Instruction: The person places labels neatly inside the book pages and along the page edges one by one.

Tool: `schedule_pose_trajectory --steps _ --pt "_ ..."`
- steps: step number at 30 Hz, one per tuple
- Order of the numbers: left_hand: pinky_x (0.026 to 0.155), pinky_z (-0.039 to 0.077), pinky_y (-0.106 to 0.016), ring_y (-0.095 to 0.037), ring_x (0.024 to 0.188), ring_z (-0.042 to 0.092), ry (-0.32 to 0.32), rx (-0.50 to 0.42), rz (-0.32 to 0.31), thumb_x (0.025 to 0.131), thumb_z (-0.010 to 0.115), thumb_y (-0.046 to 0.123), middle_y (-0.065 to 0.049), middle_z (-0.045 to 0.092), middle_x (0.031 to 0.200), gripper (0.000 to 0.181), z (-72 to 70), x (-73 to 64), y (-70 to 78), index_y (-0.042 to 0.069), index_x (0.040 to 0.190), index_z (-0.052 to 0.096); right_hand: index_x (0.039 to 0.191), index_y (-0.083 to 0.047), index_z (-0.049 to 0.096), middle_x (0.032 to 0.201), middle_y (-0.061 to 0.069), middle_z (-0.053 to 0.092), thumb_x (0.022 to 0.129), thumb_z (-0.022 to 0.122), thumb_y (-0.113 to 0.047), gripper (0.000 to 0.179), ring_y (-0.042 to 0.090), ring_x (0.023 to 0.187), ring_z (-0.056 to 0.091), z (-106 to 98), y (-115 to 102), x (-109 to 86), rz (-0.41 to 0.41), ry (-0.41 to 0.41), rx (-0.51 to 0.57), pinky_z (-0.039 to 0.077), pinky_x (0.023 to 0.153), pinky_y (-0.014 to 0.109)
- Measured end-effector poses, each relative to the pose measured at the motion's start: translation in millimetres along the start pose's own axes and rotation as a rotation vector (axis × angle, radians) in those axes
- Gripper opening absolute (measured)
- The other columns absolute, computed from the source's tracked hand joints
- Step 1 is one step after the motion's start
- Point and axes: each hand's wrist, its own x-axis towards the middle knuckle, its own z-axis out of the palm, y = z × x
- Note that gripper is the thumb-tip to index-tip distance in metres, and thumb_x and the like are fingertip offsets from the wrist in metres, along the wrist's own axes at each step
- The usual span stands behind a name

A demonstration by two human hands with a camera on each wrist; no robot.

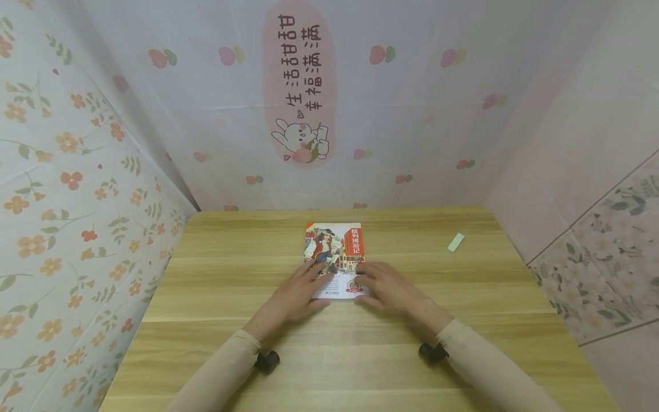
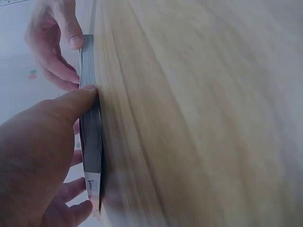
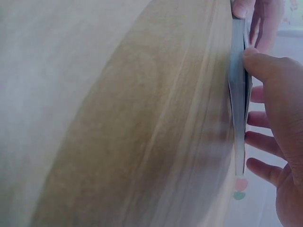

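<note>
Far left, flowered cloth (image 1: 67,217), orange flowers and green leaves on white, hangs beside the worktop (image 1: 221,246), which is pale wood grain. Left sleeve (image 1: 213,375) is beige, comes up from the bottom edge, black device (image 1: 268,361) at the cuff. Left hand (image 1: 296,289) at the book's lower left: fingertips over the cover, thumb by the near edge; left wrist view has the thumb tip touching the page edges. Left grip: fingers spread apart, resting on the book, not clamped. Book (image 1: 337,262) lies flat in the middle of the worktop, front cover up, between both hands; cover shows a figure in a hat and red vest, Chinese title on red at upper right, white band at the bottom. Behind it, back cloth (image 1: 412,114) with fruit prints, plus a pink panel with a rabbit (image 1: 300,137) and Chinese characters. Right hand (image 1: 386,289) at the book's lower right, fingertips on the side of it, thumb near the bottom corner. Right grip: fingers apart, touching the book, not clamped. Right sleeve (image 1: 494,369) also beige, second black device (image 1: 433,352) at the cuff. Green strip (image 1: 455,242) lies slanted on the worktop, well apart from the book. Far right, floral panel (image 1: 612,263), pale flowers, dark lines along its edges
</note>
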Motion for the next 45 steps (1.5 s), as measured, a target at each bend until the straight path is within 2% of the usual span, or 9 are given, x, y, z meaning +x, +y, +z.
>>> schedule_pose_trajectory --steps 8,17,25,30,40,45 --pt "0.143 0.027 -0.058 -0.044 0.172 0.035 0.032 0.002 -0.002 0.112 0.066 0.056 -0.016 0.042 0.182 0.072 -0.5 3.0 2.9 0.019 0.171 0.051 0.133 -0.012 0.081 0.151 0.015 0.074 0.106 0.078 -0.047 0.045 0.036 0.145 0.068 -6.9 -0.7 0.5 -0.021 0.020 -0.007 0.054 0.123 0.057" --pt "0.136 0.042 -0.054 -0.037 0.158 0.054 0.089 0.026 0.017 0.108 0.072 0.057 -0.013 0.058 0.170 0.066 -3.0 8.9 8.5 0.015 0.158 0.065 0.127 -0.011 0.082 0.143 0.013 0.078 0.109 0.074 -0.040 0.035 0.032 0.137 0.072 -11.8 -3.0 1.8 -0.056 0.027 -0.029 0.057 0.120 0.053" --pt "0.133 0.046 -0.055 -0.036 0.154 0.059 0.086 0.050 0.020 0.108 0.071 0.057 -0.013 0.062 0.166 0.061 -3.1 9.6 12.5 0.012 0.149 0.071 0.123 -0.013 0.084 0.128 0.005 0.084 0.111 0.073 -0.035 0.027 0.027 0.123 0.078 -16.5 -11.5 3.5 -0.077 0.053 -0.066 0.059 0.116 0.051" --pt "0.128 0.052 -0.053 -0.036 0.150 0.063 0.112 0.068 0.039 0.108 0.073 0.055 -0.013 0.066 0.161 0.057 -3.8 9.7 13.5 0.011 0.144 0.074 0.120 -0.015 0.085 0.121 0.001 0.086 0.110 0.074 -0.035 0.025 0.022 0.116 0.079 -17.4 -14.8 4.4 -0.074 0.062 -0.113 0.060 0.114 0.048" --pt "0.122 0.057 -0.049 -0.032 0.142 0.069 0.154 0.107 0.076 0.109 0.073 0.051 -0.010 0.073 0.150 0.045 -7.9 9.3 17.0 0.012 0.131 0.078 0.111 -0.015 0.086 0.109 0.000 0.086 0.107 0.079 -0.033 0.020 0.020 0.105 0.080 -15.8 -13.4 6.4 -0.117 0.160 -0.176 0.062 0.108 0.045" --pt "0.119 0.059 -0.048 -0.032 0.139 0.071 0.167 0.102 0.073 0.111 0.071 0.049 -0.010 0.075 0.146 0.041 -10.2 10.1 19.1 0.012 0.127 0.079 0.106 -0.015 0.086 0.104 -0.002 0.085 0.106 0.081 -0.035 0.020 0.019 0.101 0.080 -18.5 -14.0 8.0 -0.127 0.210 -0.184 0.063 0.106 0.044"
